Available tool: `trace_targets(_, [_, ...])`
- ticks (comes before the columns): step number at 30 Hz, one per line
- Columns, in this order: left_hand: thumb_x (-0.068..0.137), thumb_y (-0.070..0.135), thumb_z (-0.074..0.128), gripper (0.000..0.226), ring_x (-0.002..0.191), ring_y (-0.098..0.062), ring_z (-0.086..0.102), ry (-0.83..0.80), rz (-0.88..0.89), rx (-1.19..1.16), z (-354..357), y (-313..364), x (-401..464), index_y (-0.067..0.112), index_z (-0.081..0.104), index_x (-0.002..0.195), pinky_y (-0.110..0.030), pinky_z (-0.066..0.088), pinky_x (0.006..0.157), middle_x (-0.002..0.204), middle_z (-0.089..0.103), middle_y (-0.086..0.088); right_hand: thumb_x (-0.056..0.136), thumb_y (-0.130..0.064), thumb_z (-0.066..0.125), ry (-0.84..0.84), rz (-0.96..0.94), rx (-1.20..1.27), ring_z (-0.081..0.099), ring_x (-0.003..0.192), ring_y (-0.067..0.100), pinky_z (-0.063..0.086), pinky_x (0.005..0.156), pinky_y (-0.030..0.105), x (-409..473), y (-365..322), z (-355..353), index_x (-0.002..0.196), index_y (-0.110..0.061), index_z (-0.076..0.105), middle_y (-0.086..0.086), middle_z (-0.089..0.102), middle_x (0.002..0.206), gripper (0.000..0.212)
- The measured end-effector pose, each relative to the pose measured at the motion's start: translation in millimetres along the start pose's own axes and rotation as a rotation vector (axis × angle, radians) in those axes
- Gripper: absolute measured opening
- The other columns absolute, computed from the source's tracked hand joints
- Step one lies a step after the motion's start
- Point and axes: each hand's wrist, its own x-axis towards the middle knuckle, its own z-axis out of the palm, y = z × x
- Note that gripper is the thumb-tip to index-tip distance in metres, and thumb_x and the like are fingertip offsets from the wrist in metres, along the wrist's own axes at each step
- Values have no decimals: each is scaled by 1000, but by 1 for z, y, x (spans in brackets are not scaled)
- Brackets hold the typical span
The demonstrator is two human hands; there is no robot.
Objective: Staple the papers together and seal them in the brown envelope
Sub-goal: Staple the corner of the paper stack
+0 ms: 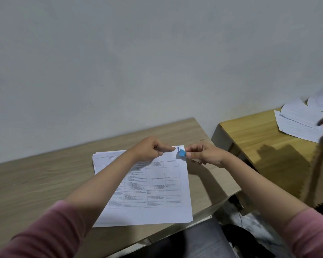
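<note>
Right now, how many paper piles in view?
2: one stack on the near table under both hands, one loose pile on the far right table, partly cut off by the frame.

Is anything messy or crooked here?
Yes. The papers under the left hand are fanned out, with lower sheets poking past the left edge. More loose sheets lie scattered on the neighbouring table. The right hand holds a blue stapler at the corner.

Plain grey wall (157, 53); pale wood desk (35, 183); yellower wooden table (250, 136) just beside, right.
</note>
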Motion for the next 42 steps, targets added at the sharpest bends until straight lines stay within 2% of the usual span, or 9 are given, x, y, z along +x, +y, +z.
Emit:
trace_targets(4, [87,-8,50,43,102,0,56,9,4,21,1,1,1,17,66,118,-5,39,84,109,65,13,84,-36,61,24,-18,-31,43,52,7,33,49,21,-2,-3,2,97,-15,69,3,53,69,25])
trace_targets(8, [86,-8,48,48,111,-2,55,17,7,37,2,2,1,21,64,120,-13,39,91,117,65,10,92,-20,58,55,-48,-74,43,51,3,32,48,17,-2,-6,6,104,-8,67,-1,53,67,19])
trace_targets(12, [86,-9,48,49,105,1,54,13,-4,56,2,3,1,21,64,121,-2,37,80,115,65,12,92,-21,58,37,-25,-95,42,54,9,32,47,19,-2,-7,5,103,-3,65,7,51,71,22])
trace_targets(17, [83,-10,47,52,97,-7,56,21,0,80,3,0,1,23,66,118,-5,38,72,116,69,-2,92,-18,58,41,-16,-111,42,49,1,31,46,15,-2,-9,6,102,-6,66,-11,52,60,18])
trace_targets(23, [82,-11,46,53,111,-17,60,-2,5,93,4,-1,3,24,66,118,-15,41,83,120,67,3,93,-11,55,41,-32,-108,43,44,-3,31,44,7,-4,-11,7,88,-11,63,-19,53,50,9])
trace_targets(28, [83,-11,46,53,115,-3,55,-13,8,90,5,1,3,22,66,118,-11,42,91,125,63,9,92,-8,55,30,-9,-120,49,43,-4,32,43,6,-4,-14,7,79,-10,58,-11,57,56,14])
trace_targets(34, [83,-10,48,51,113,-6,57,8,20,86,6,1,3,22,66,118,-20,44,95,122,65,7,91,-6,56,35,-28,-137,58,57,1,43,56,12,2,-10,7,73,-13,54,0,58,67,20])
trace_targets(38, [84,-8,48,50,115,-10,58,21,10,73,5,0,5,24,66,118,-22,43,96,120,66,7,91,-7,56,90,-51,-158,55,66,12,50,69,29,9,-3,8,72,-13,53,7,57,73,20])
trace_targets(42, [85,-7,48,50,114,-8,58,28,-1,85,3,-2,5,27,66,118,-24,44,98,121,65,9,90,-6,57,94,-43,-124,54,61,5,49,66,24,12,-1,10,72,-12,54,0,54,67,19])
